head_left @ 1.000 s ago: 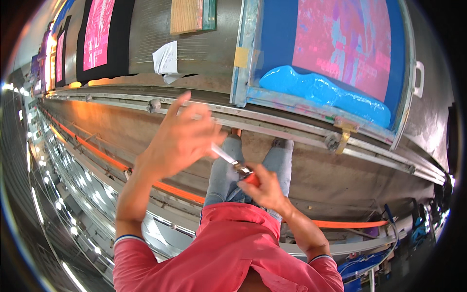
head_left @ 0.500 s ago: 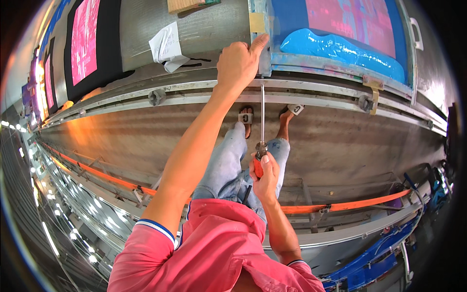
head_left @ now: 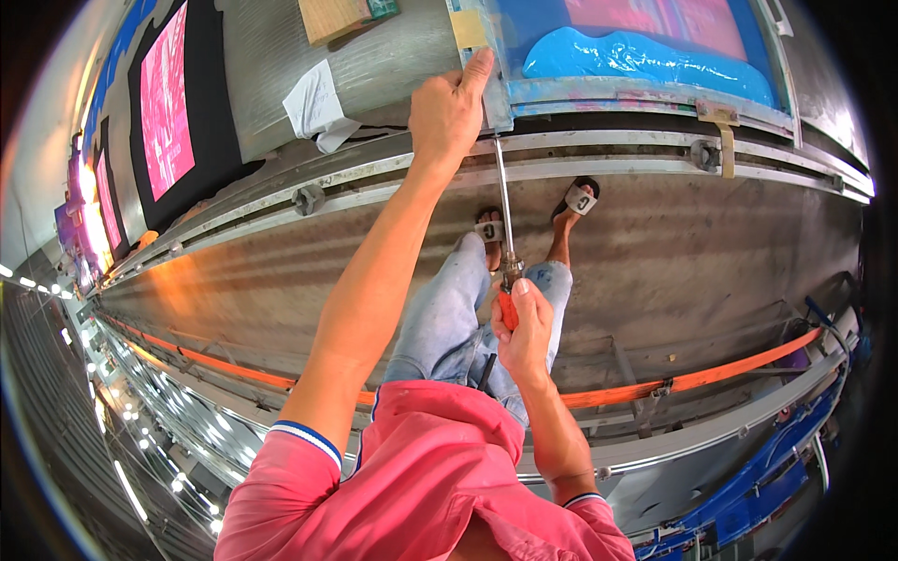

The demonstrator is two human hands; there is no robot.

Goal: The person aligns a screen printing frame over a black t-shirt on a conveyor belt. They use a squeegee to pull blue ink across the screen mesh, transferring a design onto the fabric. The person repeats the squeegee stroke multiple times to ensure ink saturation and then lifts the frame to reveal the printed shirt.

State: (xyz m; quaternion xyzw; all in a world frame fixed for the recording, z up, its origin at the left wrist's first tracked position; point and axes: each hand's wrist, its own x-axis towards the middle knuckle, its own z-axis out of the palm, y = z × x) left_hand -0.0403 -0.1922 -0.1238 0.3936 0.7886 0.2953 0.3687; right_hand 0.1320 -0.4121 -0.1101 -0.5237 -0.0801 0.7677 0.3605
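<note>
My left hand [head_left: 447,110] is closed round the left end of the metal screen frame [head_left: 645,98], its thumb pointing away from me along the frame. The frame holds a blue and pink screen with a thick band of glossy blue ink [head_left: 636,61] along its near side. My right hand [head_left: 524,332] grips the orange handle of a long screwdriver [head_left: 503,196], whose steel shaft runs up to the underside of the frame's near left corner, just below my left hand; where exactly the tip sits is too small to tell.
Metal rails [head_left: 608,156] cross under the frame. On the platen [head_left: 253,70] to the left lie a crumpled white paper [head_left: 316,103] and a wood block [head_left: 332,19]. Black pieces with pink prints [head_left: 166,103] lie farther left. My legs and sandalled feet show below; an orange bar [head_left: 767,365] crosses lower down.
My left hand has gone from open in mid-air to gripping the frame. My right hand has turned the screwdriver upright, pointing away toward the frame, with little movement in the last half second.
</note>
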